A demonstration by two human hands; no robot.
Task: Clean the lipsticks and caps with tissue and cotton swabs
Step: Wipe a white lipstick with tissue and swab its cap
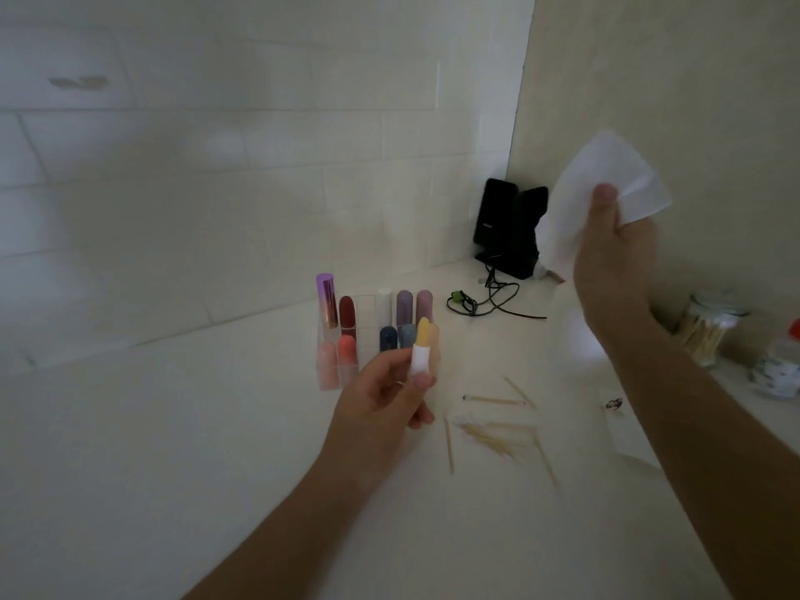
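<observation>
My left hand (pixel 389 394) holds an uncapped lipstick (pixel 422 350) upright, its yellow tip above a white tube, just in front of the organizer. My right hand (pixel 614 253) is raised at the right and pinches a white tissue (pixel 601 188) that hangs open in the air. Several capped lipsticks in purple, red, pink, blue and grey stand in a clear organizer (pixel 368 331) on the white counter. Used cotton swabs (pixel 498 435) lie scattered on the counter between my arms.
A black speaker (pixel 506 227) with a tangled cable (pixel 480 303) sits in the wall corner. A glass jar of cotton swabs (pixel 705 331) and a small patterned pot (pixel 775 374) stand at the right. A stained tissue (pixel 614 404) lies beside my right forearm.
</observation>
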